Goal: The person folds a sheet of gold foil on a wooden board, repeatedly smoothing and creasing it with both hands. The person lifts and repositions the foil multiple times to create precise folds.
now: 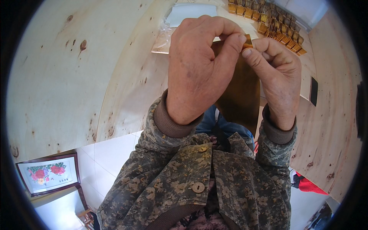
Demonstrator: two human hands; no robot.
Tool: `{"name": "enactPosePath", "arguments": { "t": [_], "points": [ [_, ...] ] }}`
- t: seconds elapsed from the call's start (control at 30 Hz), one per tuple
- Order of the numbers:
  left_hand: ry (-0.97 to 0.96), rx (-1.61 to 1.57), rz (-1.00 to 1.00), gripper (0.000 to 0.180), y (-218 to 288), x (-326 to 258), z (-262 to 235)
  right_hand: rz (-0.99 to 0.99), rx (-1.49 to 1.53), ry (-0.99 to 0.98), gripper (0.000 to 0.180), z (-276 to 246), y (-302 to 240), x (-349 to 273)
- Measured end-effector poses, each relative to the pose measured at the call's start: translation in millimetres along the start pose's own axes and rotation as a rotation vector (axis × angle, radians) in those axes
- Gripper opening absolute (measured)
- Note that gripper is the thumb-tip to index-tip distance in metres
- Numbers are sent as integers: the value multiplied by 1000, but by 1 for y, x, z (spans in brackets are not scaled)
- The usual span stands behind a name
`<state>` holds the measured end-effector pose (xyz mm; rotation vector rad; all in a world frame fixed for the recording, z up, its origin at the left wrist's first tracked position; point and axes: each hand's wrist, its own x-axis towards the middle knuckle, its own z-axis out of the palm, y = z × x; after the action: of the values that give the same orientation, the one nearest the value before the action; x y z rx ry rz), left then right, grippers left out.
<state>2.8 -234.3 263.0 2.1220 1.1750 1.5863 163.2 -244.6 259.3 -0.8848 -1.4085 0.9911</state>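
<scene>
A dark brown sheet (240,97), which looks like leather, hangs down in front of my lap from between my two hands. My left hand (201,65) is closed, with thumb and forefinger pinching its top edge. Close beside it, my right hand (278,73) grips the same edge between thumb and finger, where a small lighter brown fold (247,42) sticks up at the fingertips. The back of my left hand covers part of the sheet's upper left side.
A pale plywood table (76,76) spreads on both sides. At the far right stand rows of small brown pieces (281,27). Beyond my left hand lies a white sheet (189,10) with clear plastic. A black strip (313,91) lies right; a framed flower picture (48,174) stands lower left.
</scene>
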Motion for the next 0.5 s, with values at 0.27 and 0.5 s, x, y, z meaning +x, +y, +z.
{"name": "enactPosePath", "arguments": {
  "t": [0.27,0.5],
  "points": [
    [-11,20,5,12,-1,-1,-2,-6,-13,-1,8,1,0,0],
    [-8,-11,-17,13,-1,-1,-3,8,-16,-15,10,1,0,1]
  ]
}}
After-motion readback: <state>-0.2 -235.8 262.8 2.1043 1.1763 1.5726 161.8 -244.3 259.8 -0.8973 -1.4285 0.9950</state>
